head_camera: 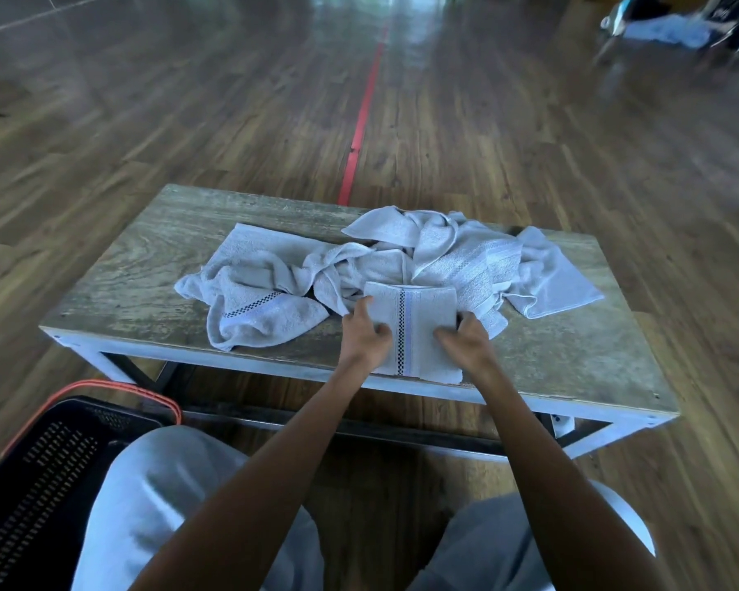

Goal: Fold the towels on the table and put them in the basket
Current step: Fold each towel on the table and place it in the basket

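A folded pale grey towel (pixel 414 317) with a black checkered stripe lies at the near edge of the low wooden table (pixel 146 266). My left hand (pixel 365 334) grips its left side, thumb on top. At the towel's right side my right hand (pixel 463 341) holds it with curled fingers. Behind it a heap of unfolded grey towels (pixel 359 258) spreads across the table. One crumpled towel (pixel 261 313) with a checkered stripe lies to the left. The black basket (pixel 39 475) with an orange rim stands on the floor at lower left.
My knees in grey trousers (pixel 154 505) fill the bottom of the view, next to the basket. Wooden floor with a red line (pixel 361 117) stretches beyond the table. Blurred blue cloth and dark objects (pixel 675 27) sit at far right.
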Action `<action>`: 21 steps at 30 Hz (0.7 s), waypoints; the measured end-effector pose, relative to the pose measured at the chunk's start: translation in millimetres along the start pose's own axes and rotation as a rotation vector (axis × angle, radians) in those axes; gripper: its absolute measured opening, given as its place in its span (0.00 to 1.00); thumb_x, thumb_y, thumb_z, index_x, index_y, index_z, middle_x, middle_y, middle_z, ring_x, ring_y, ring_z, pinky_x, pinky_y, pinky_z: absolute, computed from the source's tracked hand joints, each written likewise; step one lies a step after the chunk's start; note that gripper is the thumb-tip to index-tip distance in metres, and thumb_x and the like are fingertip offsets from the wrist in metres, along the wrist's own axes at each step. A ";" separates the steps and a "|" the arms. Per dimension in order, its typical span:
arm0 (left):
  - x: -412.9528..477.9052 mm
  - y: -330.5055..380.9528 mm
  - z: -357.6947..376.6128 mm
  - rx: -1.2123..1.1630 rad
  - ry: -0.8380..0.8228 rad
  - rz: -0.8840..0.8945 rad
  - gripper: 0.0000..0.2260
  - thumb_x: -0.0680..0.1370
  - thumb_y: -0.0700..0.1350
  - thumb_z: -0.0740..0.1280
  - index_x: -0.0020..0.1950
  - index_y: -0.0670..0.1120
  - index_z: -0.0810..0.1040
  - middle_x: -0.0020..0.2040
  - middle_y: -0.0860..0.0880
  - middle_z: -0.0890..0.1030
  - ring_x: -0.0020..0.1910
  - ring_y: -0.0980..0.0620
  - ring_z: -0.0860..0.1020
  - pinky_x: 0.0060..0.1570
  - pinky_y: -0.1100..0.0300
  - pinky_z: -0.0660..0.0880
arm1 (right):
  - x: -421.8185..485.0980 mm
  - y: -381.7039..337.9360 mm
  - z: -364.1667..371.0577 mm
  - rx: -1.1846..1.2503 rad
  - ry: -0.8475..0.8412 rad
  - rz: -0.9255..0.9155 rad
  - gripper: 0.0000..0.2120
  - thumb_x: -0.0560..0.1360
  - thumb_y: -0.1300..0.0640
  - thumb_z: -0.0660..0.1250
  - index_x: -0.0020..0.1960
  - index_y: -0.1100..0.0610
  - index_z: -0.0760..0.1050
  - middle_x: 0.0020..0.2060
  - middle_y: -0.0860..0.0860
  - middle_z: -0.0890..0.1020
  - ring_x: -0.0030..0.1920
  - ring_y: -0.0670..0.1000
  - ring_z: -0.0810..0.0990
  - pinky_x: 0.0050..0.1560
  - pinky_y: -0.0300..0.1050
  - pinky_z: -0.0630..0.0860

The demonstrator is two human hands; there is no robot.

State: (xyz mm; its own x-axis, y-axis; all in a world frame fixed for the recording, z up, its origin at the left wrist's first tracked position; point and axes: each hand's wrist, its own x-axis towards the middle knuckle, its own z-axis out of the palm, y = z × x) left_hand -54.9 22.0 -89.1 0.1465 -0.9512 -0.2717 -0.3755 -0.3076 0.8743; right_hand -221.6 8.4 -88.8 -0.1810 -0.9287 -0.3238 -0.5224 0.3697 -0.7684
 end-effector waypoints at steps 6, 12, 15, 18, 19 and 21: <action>-16.8 10.5 -6.3 -0.213 -0.014 -0.066 0.25 0.78 0.41 0.61 0.74 0.53 0.63 0.67 0.50 0.70 0.51 0.55 0.75 0.44 0.62 0.73 | -29.0 -0.5 -10.6 0.211 0.006 -0.095 0.05 0.79 0.57 0.59 0.53 0.57 0.69 0.39 0.48 0.73 0.37 0.46 0.72 0.36 0.43 0.69; -49.5 42.0 -26.8 -0.371 0.032 0.081 0.21 0.80 0.44 0.61 0.74 0.53 0.64 0.68 0.54 0.70 0.61 0.61 0.71 0.50 0.66 0.66 | -51.9 -24.4 -23.5 0.364 0.193 -0.199 0.16 0.81 0.54 0.59 0.68 0.50 0.63 0.43 0.43 0.71 0.41 0.43 0.73 0.40 0.38 0.68; -68.4 53.0 -51.0 -0.408 0.081 0.137 0.22 0.80 0.44 0.62 0.74 0.52 0.63 0.49 0.63 0.72 0.44 0.68 0.71 0.43 0.71 0.66 | -70.1 -49.8 -26.0 0.417 0.217 -0.299 0.15 0.81 0.53 0.59 0.67 0.51 0.66 0.43 0.46 0.72 0.41 0.41 0.71 0.43 0.36 0.67; -86.5 52.8 -84.4 -0.412 0.142 0.200 0.22 0.81 0.44 0.61 0.75 0.51 0.63 0.56 0.58 0.74 0.48 0.65 0.72 0.46 0.72 0.66 | -91.0 -75.0 -15.7 0.427 0.193 -0.404 0.14 0.81 0.53 0.58 0.66 0.52 0.68 0.43 0.45 0.72 0.42 0.38 0.71 0.47 0.34 0.67; -92.9 50.8 -96.9 -0.409 0.169 0.212 0.22 0.81 0.43 0.61 0.75 0.51 0.63 0.57 0.58 0.73 0.48 0.67 0.72 0.46 0.74 0.66 | -97.8 -83.0 -8.8 0.424 0.179 -0.441 0.13 0.81 0.54 0.57 0.66 0.52 0.68 0.43 0.44 0.73 0.41 0.37 0.71 0.45 0.30 0.67; -107.4 43.9 -123.8 -0.397 0.231 0.221 0.22 0.81 0.43 0.61 0.75 0.51 0.63 0.49 0.64 0.71 0.41 0.73 0.71 0.39 0.79 0.66 | -114.2 -100.5 8.2 0.425 0.136 -0.523 0.14 0.81 0.57 0.57 0.66 0.50 0.68 0.44 0.40 0.73 0.41 0.36 0.71 0.46 0.25 0.68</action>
State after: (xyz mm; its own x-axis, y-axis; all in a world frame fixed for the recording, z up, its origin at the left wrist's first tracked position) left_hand 26.2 113.9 28.2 0.3182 -0.9480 -0.0062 -0.0503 -0.0234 0.9985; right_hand -141.7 77.5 20.9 -0.1109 -0.9736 0.1996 -0.2026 -0.1745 -0.9636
